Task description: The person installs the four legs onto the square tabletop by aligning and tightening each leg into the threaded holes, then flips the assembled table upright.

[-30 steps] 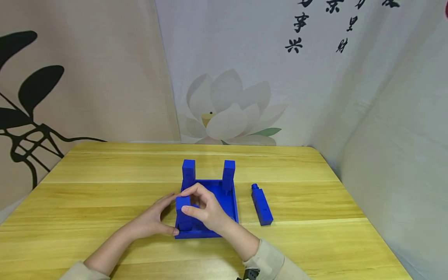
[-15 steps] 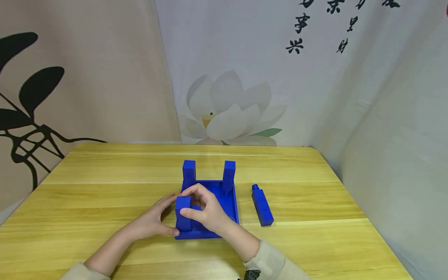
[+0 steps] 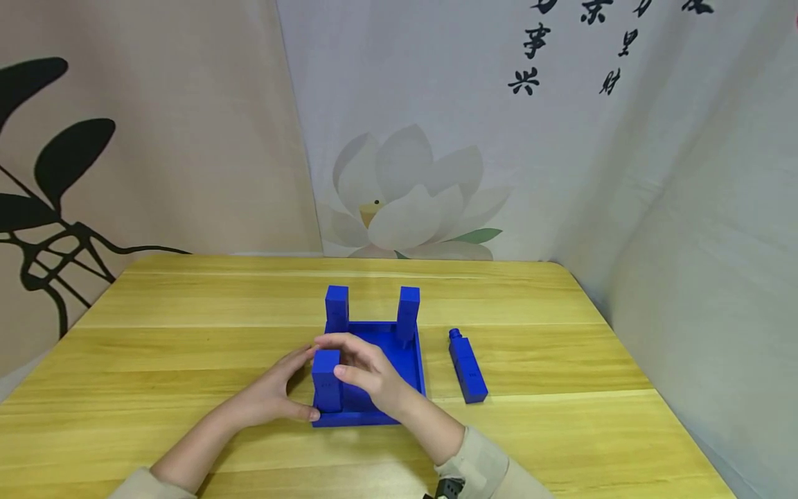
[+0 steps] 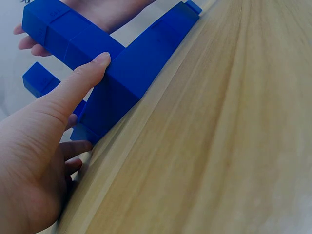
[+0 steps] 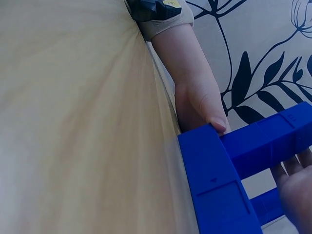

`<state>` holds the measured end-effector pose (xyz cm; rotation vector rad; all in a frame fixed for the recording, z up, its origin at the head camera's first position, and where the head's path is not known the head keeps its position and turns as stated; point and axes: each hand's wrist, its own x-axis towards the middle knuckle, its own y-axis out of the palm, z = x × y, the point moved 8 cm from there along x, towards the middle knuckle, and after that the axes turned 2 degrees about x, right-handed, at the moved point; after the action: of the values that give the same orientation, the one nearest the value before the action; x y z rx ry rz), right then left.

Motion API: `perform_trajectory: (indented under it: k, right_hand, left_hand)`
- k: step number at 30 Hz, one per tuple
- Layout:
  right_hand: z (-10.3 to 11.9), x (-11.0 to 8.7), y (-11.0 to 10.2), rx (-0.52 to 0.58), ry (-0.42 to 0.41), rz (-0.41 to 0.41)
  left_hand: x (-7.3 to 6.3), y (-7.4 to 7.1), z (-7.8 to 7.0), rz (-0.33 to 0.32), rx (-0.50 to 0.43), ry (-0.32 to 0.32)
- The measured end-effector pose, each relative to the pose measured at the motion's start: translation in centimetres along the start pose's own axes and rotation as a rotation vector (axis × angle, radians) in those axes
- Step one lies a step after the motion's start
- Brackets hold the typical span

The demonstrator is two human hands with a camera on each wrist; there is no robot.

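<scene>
A blue square tray-like base point(image 3: 405, 360) with a raised rim lies on the table, several blue square legs standing at its corners. My left hand point(image 3: 271, 395) grips its left side, the thumb on the front-left corner and the fingers further back along the wall. At that corner stands the front-left leg point(image 3: 327, 381). My right hand point(image 3: 368, 371) is loosely spread around this leg, its thumb at the right edge and its extended fingers behind. In the left wrist view the right hand point(image 4: 109, 12) shows behind the leg point(image 4: 73, 36).
One loose blue leg point(image 3: 467, 367) with a round threaded-looking end lies to the right of the base. The two far legs, back-left point(image 3: 337, 308) and back-right point(image 3: 408, 315), stand upright. Printed curtains point(image 3: 411, 138) hang behind the wooden table point(image 3: 561, 430).
The right thumb has slid off the front-left leg's face to its right edge, and the right fingers have straightened. The left hand and the base stay put.
</scene>
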<state>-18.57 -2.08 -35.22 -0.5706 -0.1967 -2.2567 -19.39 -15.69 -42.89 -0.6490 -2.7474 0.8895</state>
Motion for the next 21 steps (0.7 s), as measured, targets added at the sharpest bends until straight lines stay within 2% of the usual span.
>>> perform_trajectory:
  k: [8,16,21]
  right_hand:
    - [-0.05,-0.04,0.17,0.014,0.034,0.016]
    - [0.3,0.04,0.13,0.017,-0.016,0.011]
    - [0.11,0.09,-0.11,-0.016,-0.007,-0.013]
  left_hand:
    - [0.09,0.06,0.02,0.007,-0.024,-0.015]
    - [0.09,0.09,-0.02,0.009,-0.034,-0.014]
    - [0.08,0.03,0.0,0.009,-0.036,-0.013]
